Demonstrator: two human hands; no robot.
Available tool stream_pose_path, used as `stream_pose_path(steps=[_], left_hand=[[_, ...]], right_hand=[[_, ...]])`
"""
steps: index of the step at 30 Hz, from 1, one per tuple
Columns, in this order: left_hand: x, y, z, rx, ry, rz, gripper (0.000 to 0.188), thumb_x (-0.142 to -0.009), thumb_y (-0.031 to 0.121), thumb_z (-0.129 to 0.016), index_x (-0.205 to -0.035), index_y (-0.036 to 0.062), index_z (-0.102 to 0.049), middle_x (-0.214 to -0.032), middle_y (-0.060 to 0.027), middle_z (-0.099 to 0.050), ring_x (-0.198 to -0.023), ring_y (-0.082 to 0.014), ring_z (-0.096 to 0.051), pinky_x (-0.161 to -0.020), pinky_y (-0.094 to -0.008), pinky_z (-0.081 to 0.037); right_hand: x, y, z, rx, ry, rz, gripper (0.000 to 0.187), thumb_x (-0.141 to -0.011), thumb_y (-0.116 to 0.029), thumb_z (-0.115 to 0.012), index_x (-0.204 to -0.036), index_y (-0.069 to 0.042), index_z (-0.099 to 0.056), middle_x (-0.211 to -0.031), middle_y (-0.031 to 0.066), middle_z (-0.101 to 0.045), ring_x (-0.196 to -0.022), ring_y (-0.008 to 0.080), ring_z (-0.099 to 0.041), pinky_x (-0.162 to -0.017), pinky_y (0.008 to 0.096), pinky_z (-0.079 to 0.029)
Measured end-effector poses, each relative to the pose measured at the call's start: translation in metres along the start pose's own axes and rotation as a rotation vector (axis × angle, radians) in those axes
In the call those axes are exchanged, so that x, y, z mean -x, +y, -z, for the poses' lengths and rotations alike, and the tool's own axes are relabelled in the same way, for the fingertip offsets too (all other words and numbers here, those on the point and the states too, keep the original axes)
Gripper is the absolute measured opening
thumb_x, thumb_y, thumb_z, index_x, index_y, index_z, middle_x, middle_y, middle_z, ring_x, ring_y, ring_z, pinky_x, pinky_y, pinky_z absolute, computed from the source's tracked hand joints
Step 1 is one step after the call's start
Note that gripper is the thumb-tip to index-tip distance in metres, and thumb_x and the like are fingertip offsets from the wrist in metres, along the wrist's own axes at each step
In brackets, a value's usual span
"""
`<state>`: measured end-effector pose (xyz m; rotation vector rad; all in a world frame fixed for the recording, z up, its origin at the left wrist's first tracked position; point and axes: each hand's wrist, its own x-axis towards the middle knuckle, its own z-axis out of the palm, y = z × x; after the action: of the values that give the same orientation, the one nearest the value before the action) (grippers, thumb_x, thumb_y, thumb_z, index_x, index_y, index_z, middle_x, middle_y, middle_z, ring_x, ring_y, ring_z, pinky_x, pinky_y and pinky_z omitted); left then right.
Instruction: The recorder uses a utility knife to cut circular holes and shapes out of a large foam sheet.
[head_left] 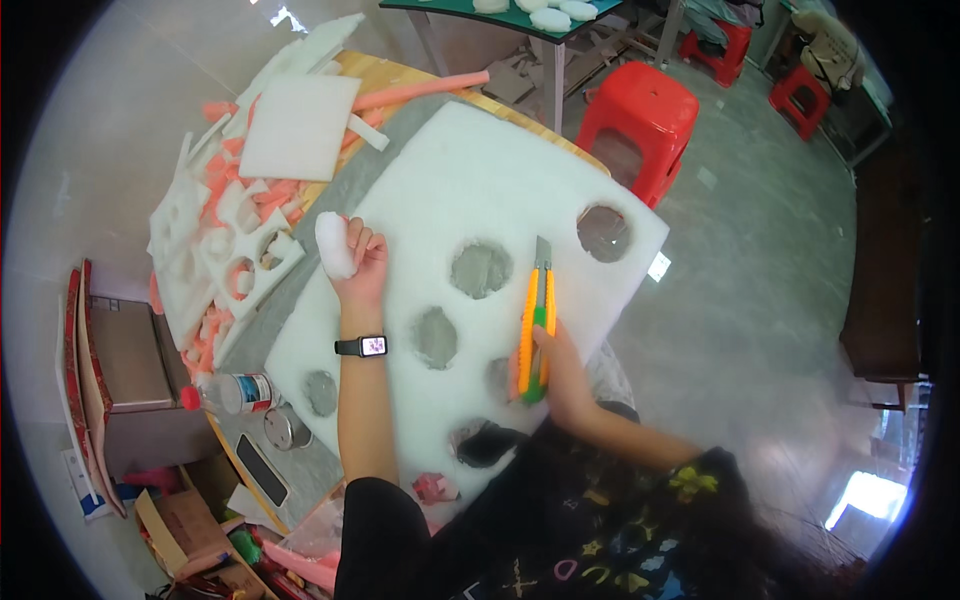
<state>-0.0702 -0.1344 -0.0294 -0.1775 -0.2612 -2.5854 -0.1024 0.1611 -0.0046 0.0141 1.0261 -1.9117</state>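
Note:
My left hand is closed round a rounded white foam piece, held above the left part of a big white foam sheet. A dark smartwatch sits on that wrist. In my right hand is a yellow and green utility knife, its blade out and pointing away from me over the sheet. Several round holes are cut through the sheet, one of them between my two hands. My right fingers partly hide another hole under the knife.
White and orange foam scraps pile up at the table's left. A plastic bottle, a metal can and a phone lie along the near left edge. A red stool stands beyond the far right edge.

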Motion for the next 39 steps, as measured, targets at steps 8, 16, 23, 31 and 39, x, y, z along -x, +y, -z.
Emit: stream_pose_path(steps=[8,16,23,31,39], left_hand=[[-0.003,-0.004,-0.004,-0.192,-0.013,0.016,0.027,-0.090,0.019,-0.044,-0.108,-0.0005,-0.049,-0.080,-0.0080,-0.050,-0.062,-0.0140,-0.046,-0.062,-0.0264,-0.036],[-0.009,-0.018,-0.016,-1.482,0.343,-0.406,0.055,-0.080,-0.001,-0.060,-0.128,0.0002,-0.033,-0.127,-0.0118,-0.043,-0.118,-0.0217,-0.044,-0.097,-0.0335,-0.038],[-0.011,-0.019,-0.013,-1.497,0.327,-0.397,0.058,-0.080,0.001,-0.061,-0.130,0.0000,-0.033,-0.128,-0.0130,-0.043,-0.117,-0.0213,-0.045,-0.097,-0.0316,-0.038],[-0.013,-0.036,-0.079,-2.709,-0.432,-0.772,0.050,-0.075,-0.004,-0.059,-0.124,0.0039,-0.049,-0.110,-0.0166,-0.055,-0.094,-0.0320,-0.055,-0.081,-0.0370,-0.045],[-0.113,-0.109,-0.135,-2.556,-0.803,-0.419,0.050,-0.078,-0.002,-0.058,-0.126,0.0048,-0.047,-0.103,-0.0167,-0.056,-0.094,-0.0315,-0.055,-0.080,-0.0365,-0.044]], right_hand=[[0.005,-0.002,0.000,0.051,-0.017,0.015,0.020,-0.094,-0.021,-0.033,-0.105,-0.005,-0.037,-0.066,0.0117,-0.053,-0.049,0.0202,-0.053,-0.049,0.0297,-0.047],[0.002,0.001,0.007,0.050,-0.057,0.031,0.018,-0.095,-0.021,-0.034,-0.105,-0.006,-0.035,-0.065,0.0114,-0.052,-0.049,0.0206,-0.053,-0.050,0.0307,-0.047],[0.001,-0.005,0.008,-0.004,-0.109,-0.012,0.019,-0.096,-0.021,-0.034,-0.109,-0.008,-0.033,-0.065,0.0122,-0.053,-0.048,0.0220,-0.053,-0.050,0.0317,-0.046],[0.006,-0.079,0.032,-0.033,-0.011,0.272,0.016,-0.095,-0.021,-0.034,-0.103,-0.007,-0.037,-0.064,0.0116,-0.052,-0.047,0.0212,-0.053,-0.046,0.0306,-0.045],[-0.035,-0.089,0.166,-0.522,0.605,0.602,0.015,-0.094,-0.022,-0.040,-0.101,-0.009,-0.040,-0.065,0.0092,-0.051,-0.047,0.0183,-0.052,-0.043,0.0311,-0.047]])
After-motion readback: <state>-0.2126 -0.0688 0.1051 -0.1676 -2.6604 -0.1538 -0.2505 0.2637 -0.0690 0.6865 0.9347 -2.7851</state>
